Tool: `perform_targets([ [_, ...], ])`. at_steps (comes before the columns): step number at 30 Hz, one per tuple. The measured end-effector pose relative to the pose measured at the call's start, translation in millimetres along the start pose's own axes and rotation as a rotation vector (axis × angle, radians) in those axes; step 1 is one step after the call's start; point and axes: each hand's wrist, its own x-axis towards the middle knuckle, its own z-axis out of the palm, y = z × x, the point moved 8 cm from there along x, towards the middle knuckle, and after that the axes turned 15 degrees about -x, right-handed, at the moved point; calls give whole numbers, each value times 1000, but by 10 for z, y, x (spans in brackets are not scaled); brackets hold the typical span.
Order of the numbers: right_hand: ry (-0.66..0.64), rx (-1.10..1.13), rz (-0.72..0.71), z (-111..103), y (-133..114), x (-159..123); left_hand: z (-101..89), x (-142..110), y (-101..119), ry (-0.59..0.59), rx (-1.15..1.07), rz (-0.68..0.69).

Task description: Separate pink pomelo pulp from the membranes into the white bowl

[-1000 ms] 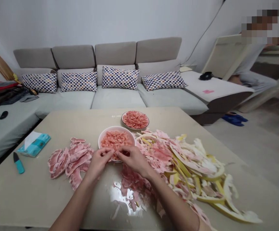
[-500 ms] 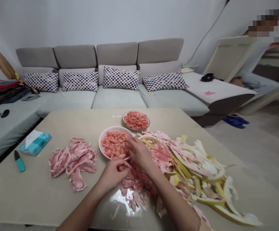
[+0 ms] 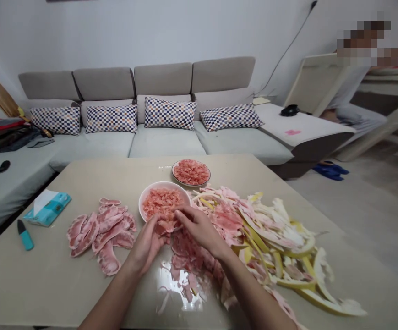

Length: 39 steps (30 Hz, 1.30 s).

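My left hand (image 3: 147, 245) is turned partly palm-up at the near edge of a white bowl, its fingers closed round a piece of pink pomelo flesh (image 3: 166, 226). The fingertips of my right hand (image 3: 199, 224) pinch at the same piece from the other side. Loose pink pulp (image 3: 160, 199) fills much of the white bowl (image 3: 140, 206) just beyond. Below my hands lie scraps of pomelo membrane (image 3: 192, 256) on the table. Several unbroken pomelo segments (image 3: 111, 229) are heaped to the left of my left hand.
A large pile of yellow-and-white pomelo peel (image 3: 284, 243) spreads over the right of the table (image 3: 47, 284). A dark-rimmed plate of pulp (image 3: 191, 173) stands behind the bowl. Far left are a teal-handled knife (image 3: 26, 236) and a tissue pack (image 3: 49, 208). A person sits at the far right.
My right hand has drawn back from over the bowl toward my left hand. My left hand has turned upward, showing the pomelo flesh between both hands. The view has shifted slightly.
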Motion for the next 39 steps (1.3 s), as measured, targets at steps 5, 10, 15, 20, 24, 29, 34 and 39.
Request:
perform_targets([
  [5, -99, 175, 62, 104, -132, -102, 9, -32, 109, -39, -15, 93],
  [10, -97, 238, 93, 129, -101, -93, 2, -66, 81, -29, -3, 97],
  [15, -113, 302, 135, 151, -21, -102, -88, -108, 41, 41, 17, 114],
  [20, 19, 169, 74, 52, -13, -47, -192, -165, 110, 161, -29, 201],
  [24, 99, 46, 3, 76, 53, 74, -216, -199, 130, 187, -22, 224],
  [29, 176, -87, -88, 143, 74, 131, -283, -188, 80, 200, -34, 187],
  [34, 198, -50, -39, 116, 93, 85, -393, -183, 104, 274, -2, 200],
  [39, 87, -16, 21, 161, 27, 49, -416, -183, 144, 290, 58, 232],
])
